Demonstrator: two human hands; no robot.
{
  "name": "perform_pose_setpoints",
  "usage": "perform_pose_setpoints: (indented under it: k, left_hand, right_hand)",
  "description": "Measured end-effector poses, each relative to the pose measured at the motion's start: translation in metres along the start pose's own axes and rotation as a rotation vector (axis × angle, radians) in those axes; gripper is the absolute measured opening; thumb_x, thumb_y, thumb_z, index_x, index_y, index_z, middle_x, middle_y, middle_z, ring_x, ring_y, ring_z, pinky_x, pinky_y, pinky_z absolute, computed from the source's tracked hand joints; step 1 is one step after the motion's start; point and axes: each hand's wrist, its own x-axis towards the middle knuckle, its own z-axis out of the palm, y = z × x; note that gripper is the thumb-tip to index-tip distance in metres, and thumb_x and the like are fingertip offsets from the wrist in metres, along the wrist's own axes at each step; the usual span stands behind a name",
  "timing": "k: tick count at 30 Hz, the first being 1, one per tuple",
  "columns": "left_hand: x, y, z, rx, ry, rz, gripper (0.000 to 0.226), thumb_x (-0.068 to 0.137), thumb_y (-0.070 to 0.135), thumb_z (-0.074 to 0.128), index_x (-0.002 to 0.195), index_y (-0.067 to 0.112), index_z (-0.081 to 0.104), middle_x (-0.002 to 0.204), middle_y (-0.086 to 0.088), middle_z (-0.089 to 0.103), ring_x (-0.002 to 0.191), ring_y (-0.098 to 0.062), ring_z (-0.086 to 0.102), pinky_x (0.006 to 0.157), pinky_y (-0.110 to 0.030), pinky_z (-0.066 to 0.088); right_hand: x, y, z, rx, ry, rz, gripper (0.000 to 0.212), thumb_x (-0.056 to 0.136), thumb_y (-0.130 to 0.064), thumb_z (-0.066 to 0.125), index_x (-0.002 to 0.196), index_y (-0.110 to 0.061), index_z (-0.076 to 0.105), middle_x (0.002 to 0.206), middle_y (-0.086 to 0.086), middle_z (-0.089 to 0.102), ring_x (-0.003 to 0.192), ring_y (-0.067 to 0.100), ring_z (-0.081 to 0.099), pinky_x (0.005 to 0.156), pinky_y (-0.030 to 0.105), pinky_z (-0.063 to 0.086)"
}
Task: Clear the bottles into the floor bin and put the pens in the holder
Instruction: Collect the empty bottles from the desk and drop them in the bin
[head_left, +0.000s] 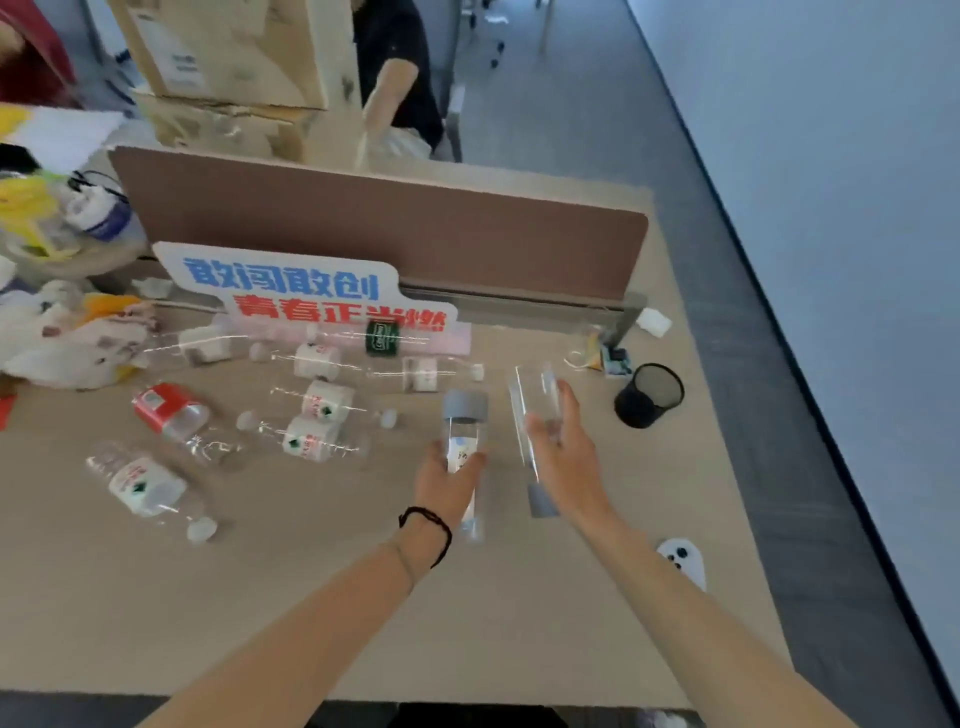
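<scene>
I am gripping a grey-capped bottle (464, 441) mid-body in my left hand (447, 483); my right hand (558, 447) is curling round another clear bottle (535, 415) above the tabletop (311, 597). Both seem light, slick, crushable.

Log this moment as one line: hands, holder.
left hand: grips grey-capped bottle | right hand: on clear bottle, grip unclear | mesh holder: upright on desk
</scene>
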Motion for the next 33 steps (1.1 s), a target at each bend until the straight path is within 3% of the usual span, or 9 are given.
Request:
perform_pose_setpoints:
  k: [4, 9, 12, 15, 20, 22, 24, 27, 33]
  left_hand:
    - [-0.013, 0.008, 0.07, 0.074, -0.158, -0.026, 0.026, 0.085, 0.025, 0.072, 0.101, 0.015, 0.054, 0.08, -0.005, 0.062, 0.067, -0.023, 0.059, 0.068, -0.037, 0.05]
    - [-0.045, 0.004, 0.168, 0.208, -0.279, 0.047, 0.025, 0.089, 0.023, 0.07, 0.104, 0.01, 0.055, 0.08, 0.002, 0.06, 0.066, -0.009, 0.057, 0.053, -0.012, 0.045]
    - [-0.066, -0.005, 0.227, 0.278, -0.363, 0.049, 0.029, 0.087, 0.028, 0.07, 0.105, 0.01, 0.056, 0.082, -0.002, 0.063, 0.065, -0.011, 0.058, 0.055, -0.019, 0.044]
    - [-0.09, -0.015, 0.282, 0.329, -0.393, 0.03, 0.029, 0.084, 0.029, 0.074, 0.099, 0.011, 0.056, 0.086, -0.011, 0.064, 0.064, -0.019, 0.06, 0.058, -0.026, 0.05]
    - [-0.117, -0.041, 0.376, 0.424, -0.403, -0.038, 0.029, 0.087, 0.037, 0.069, 0.103, 0.016, 0.055, 0.085, -0.001, 0.06, 0.07, -0.011, 0.055, 0.057, -0.024, 0.04]
    - [-0.129, -0.052, 0.414, 0.426, -0.418, -0.122, 0.032, 0.086, 0.04, 0.069, 0.104, 0.017, 0.056, 0.084, 0.0, 0.06, 0.071, -0.012, 0.056, 0.059, -0.025, 0.042]
    - [-0.139, -0.065, 0.444, 0.425, -0.428, -0.19, 0.039, 0.08, 0.047, 0.072, 0.103, 0.018, 0.059, 0.086, -0.004, 0.064, 0.074, -0.019, 0.062, 0.068, -0.029, 0.051]
    - [-0.144, -0.089, 0.475, 0.504, -0.434, -0.239, 0.053, 0.066, 0.06, 0.074, 0.097, 0.02, 0.061, 0.094, -0.009, 0.07, 0.086, -0.028, 0.069, 0.086, -0.043, 0.057]
    - [-0.142, -0.108, 0.525, 0.502, -0.422, -0.287, 0.023, 0.087, 0.039, 0.065, 0.094, 0.018, 0.062, 0.098, -0.011, 0.067, 0.086, -0.028, 0.065, 0.084, -0.039, 0.057]
  right_hand:
    - [-0.025, 0.033, -0.07, 0.084, 0.185, 0.07, 0.06, 0.106, -0.039, 0.046, 0.161, -0.04, 0.022, 0.139, -0.017, 0.053, 0.125, 0.015, 0.053, 0.103, 0.035, 0.041]
    - [-0.057, 0.088, -0.154, 0.127, 0.38, 0.166, 0.058, 0.108, -0.04, 0.043, 0.162, -0.032, 0.023, 0.151, 0.001, 0.053, 0.136, 0.027, 0.052, 0.104, 0.036, 0.04]
    - [-0.077, 0.126, -0.205, 0.163, 0.438, 0.177, 0.053, 0.109, -0.04, 0.043, 0.159, -0.034, 0.028, 0.133, -0.004, 0.061, 0.116, 0.021, 0.062, 0.09, 0.033, 0.051]
    - [-0.095, 0.165, -0.255, 0.226, 0.494, 0.217, 0.048, 0.108, -0.04, 0.044, 0.154, -0.035, 0.033, 0.118, -0.007, 0.064, 0.104, 0.018, 0.067, 0.09, 0.047, 0.059]
    - [-0.122, 0.232, -0.324, 0.284, 0.524, 0.295, 0.054, 0.103, -0.051, 0.041, 0.155, -0.039, 0.031, 0.126, 0.001, 0.065, 0.107, 0.025, 0.068, 0.09, 0.052, 0.06]
    - [-0.13, 0.262, -0.35, 0.303, 0.541, 0.336, 0.055, 0.102, -0.052, 0.041, 0.154, -0.039, 0.032, 0.123, 0.006, 0.067, 0.103, 0.027, 0.07, 0.082, 0.046, 0.062]
    - [-0.137, 0.288, -0.371, 0.307, 0.544, 0.369, 0.054, 0.103, -0.05, 0.041, 0.155, -0.038, 0.031, 0.121, 0.005, 0.067, 0.099, 0.025, 0.07, 0.078, 0.042, 0.063]
    - [-0.144, 0.32, -0.392, 0.304, 0.535, 0.43, 0.063, 0.096, -0.06, 0.042, 0.154, -0.04, 0.028, 0.127, 0.0, 0.065, 0.104, 0.024, 0.07, 0.089, 0.055, 0.06]
    - [-0.146, 0.374, -0.417, 0.309, 0.537, 0.578, 0.08, 0.08, -0.063, 0.056, 0.151, -0.033, 0.037, 0.126, 0.001, 0.067, 0.105, 0.03, 0.071, 0.093, 0.055, 0.058]
